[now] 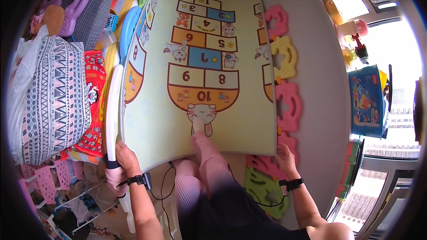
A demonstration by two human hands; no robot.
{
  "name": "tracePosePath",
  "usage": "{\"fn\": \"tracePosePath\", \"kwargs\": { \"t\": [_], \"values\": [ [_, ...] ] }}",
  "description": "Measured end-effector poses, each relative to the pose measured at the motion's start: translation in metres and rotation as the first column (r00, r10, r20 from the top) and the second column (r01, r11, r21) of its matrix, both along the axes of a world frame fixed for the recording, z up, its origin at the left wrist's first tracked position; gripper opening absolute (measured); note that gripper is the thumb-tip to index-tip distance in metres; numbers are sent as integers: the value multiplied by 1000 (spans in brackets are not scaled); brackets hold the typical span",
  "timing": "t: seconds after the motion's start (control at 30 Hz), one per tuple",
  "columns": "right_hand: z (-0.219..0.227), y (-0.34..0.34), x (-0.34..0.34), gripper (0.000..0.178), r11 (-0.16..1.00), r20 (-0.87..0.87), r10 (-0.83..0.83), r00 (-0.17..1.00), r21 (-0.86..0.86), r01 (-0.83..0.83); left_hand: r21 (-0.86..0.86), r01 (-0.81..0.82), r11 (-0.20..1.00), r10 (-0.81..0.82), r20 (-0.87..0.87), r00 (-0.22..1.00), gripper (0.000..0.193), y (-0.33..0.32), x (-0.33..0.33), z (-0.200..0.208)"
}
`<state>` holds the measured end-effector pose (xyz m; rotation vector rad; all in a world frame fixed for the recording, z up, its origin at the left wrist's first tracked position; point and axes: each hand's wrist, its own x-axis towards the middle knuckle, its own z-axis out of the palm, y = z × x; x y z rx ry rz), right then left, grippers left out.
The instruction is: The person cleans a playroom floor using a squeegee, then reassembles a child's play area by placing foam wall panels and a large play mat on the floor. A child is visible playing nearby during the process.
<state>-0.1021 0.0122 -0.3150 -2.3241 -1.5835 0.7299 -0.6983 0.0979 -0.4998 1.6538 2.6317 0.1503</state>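
A large cream play mat [155, 129] with a printed hopscotch grid lies in front of me, its side edges bent upward. My left hand [126, 156] is closed around the mat's near left edge, beside a white padded rail [114, 115]. At the near right corner, my right hand [286, 158] has its fingers curled at the mat's edge, next to a pink fence panel; the fingertips are partly hidden. One of my feet [199, 124], in a pale sock, stands on the printed rabbit head. A dark band with a small device circles each wrist.
Pink, yellow and green fence panels [285, 58] line the right side. A blue box [368, 102] stands by the window. Patterned bedding [53, 102] is piled at the left, above a pink basket [44, 182] and a white rack. Black cables [164, 191] run beside my legs.
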Motion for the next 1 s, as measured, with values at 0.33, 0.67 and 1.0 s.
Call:
{"fn": "tracePosePath", "kwargs": {
  "t": [0.33, 0.67, 1.0],
  "values": [
    [-10, 2, 0, 52, 999, -2, -21, 1000, -46, 20, -213, -30, 977, 51, 93, 994, 12, -2, -4, -102],
    [15, 7, 17, 54, 996, -47, -80, 996, 46, 83, -469, 106, 877, 80, 359, 930, 43, 1, -10, -53],
    [90, 91, 23, 55, 966, -119, -114, 986, 219, 138, -251, 334, 909, -155, 540, 828, 46, -49, 4, 117]
  ]
}}
